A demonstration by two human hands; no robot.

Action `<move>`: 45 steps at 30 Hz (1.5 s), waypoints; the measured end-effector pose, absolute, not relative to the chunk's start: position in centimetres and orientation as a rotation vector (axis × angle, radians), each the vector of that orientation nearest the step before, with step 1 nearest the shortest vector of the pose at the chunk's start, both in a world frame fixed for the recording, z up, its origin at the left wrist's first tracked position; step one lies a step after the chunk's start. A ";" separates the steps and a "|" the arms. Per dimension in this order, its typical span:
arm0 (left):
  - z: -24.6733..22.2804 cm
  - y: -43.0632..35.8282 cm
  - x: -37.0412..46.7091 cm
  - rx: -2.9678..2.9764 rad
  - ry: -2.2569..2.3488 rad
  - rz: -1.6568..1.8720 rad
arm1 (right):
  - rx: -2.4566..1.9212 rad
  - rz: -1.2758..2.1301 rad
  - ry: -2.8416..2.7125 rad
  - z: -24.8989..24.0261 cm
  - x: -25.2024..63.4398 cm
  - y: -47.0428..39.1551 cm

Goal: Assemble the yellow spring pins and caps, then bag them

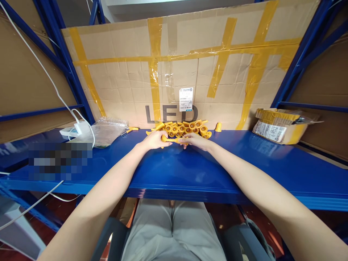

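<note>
My left hand [157, 140] is closed on one end of a yellow plastic piece [172, 140] with a narrow, ridged-looking shaft. My right hand [196, 141] has its fingers closed around the other end, so the piece lies level between both hands. Just behind it sits a pile of similar yellow plastic pieces [192, 125], many turned with their round, hollow ends toward me. Fingers and the pile hide parts of the held piece, and its exact kind is unclear.
On the blue shelf [174, 177], one yellow piece [218, 127] stands upright right of the pile. A taped carton [282, 127] is at far right. Left are a clear plastic bag [107, 130], a white power strip [81, 128] and cables. Large cardboard [122, 83] forms the back.
</note>
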State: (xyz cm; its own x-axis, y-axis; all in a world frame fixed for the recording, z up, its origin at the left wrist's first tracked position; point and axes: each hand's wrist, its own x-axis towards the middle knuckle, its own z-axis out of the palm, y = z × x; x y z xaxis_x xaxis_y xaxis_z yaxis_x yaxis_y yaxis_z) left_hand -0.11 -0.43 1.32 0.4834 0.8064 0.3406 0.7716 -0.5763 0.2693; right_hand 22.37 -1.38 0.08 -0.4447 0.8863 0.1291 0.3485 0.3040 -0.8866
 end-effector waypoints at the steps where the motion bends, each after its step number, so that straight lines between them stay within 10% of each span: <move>1: 1.3 -0.5 -0.1 2.637 1.400 0.672 | -1.088 1.127 -1.927 0.0 22.4 -1.3; 45: 1.9 -1.9 0.5 2.777 1.419 0.970 | -0.918 1.489 -1.475 1.0 22.4 -1.4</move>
